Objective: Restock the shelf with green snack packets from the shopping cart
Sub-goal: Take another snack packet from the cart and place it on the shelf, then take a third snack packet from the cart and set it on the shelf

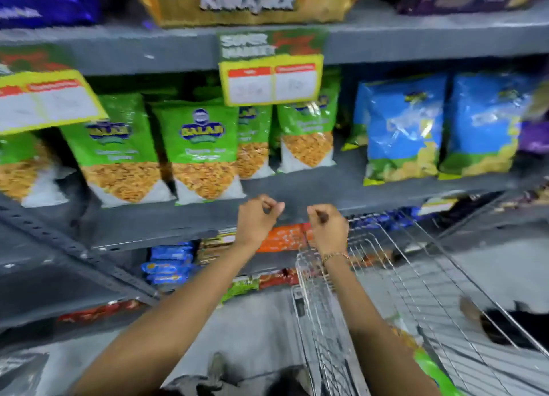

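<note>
Several green snack packets (202, 146) stand upright in a row on the grey middle shelf (312, 187). My left hand (257, 219) and my right hand (328, 226) hover side by side just in front of the shelf's front edge, below the packets, with fingers curled in and nothing held. The wire shopping cart (386, 276) stands at the lower right, under my right forearm. One green packet (430, 369) lies in the cart by its near wall, partly hidden by my right arm.
Blue snack bags (404, 128) fill the shelf's right part. Yellow price tags (271, 79) hang from the shelf above. A gold bag (246, 0) sits on the top shelf. Lower shelves hold blue, orange and red packs (169, 262). Grey floor lies below.
</note>
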The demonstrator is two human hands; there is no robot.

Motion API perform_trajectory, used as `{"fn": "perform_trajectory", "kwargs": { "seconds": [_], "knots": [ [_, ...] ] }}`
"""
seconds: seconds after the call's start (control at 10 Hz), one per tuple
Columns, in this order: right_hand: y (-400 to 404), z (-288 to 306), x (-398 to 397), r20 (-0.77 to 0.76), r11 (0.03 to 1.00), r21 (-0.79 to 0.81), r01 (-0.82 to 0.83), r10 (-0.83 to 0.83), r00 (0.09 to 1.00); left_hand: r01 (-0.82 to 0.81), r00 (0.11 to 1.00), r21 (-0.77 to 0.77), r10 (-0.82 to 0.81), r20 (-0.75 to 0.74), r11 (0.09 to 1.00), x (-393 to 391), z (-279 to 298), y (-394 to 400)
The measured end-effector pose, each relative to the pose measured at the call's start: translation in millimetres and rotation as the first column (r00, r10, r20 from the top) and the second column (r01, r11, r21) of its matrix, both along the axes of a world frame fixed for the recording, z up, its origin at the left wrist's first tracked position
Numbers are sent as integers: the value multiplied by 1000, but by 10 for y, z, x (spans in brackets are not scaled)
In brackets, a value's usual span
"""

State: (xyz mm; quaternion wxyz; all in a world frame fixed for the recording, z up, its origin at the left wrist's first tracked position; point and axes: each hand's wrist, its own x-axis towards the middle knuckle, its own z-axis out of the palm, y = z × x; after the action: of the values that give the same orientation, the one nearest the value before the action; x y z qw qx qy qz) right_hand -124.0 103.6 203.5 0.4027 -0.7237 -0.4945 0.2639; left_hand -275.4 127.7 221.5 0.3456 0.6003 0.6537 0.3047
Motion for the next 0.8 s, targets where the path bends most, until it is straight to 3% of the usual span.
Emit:
{"fn": "perform_trajectory", "kwargs": {
  "seconds": [0.1,0.3,0.4,0.5,0.6,0.7,0.8],
  "knots": [
    [-417,-323,664,57,983,-150,109,-101,993,140,990,-79,-138,31,987,629,-227,-141],
    [-1422,-1208,1710,17,822,-435,368,-400,916,423,904,-336,-419,89,842,1763,-1007,-593],
    [-1895,-1579,2135,113,677,-650,345,-363,925,480,776,-539,-622,-109,693,2076,-1450,-915],
    [-2223,-1628,2455,177,599,-711,368,-354,919,455,617,-675,-752,-232,581,2292,-1794,-1208],
    [-2359,-1580,2675,72,509,-792,337,-469,880,520,502,-704,-840,-207,484,2580,-2154,-1395],
    [-2438,-1659,2532,-319,513,-847,139,-701,638,534,515,-726,-848,-128,434,2908,-2241,-1405],
    [-2504,-2159,2284,-491,510,-860,3,-831,260,598,457,-714,-887,-72,366,3396,-2370,-1306]
  ]
}}
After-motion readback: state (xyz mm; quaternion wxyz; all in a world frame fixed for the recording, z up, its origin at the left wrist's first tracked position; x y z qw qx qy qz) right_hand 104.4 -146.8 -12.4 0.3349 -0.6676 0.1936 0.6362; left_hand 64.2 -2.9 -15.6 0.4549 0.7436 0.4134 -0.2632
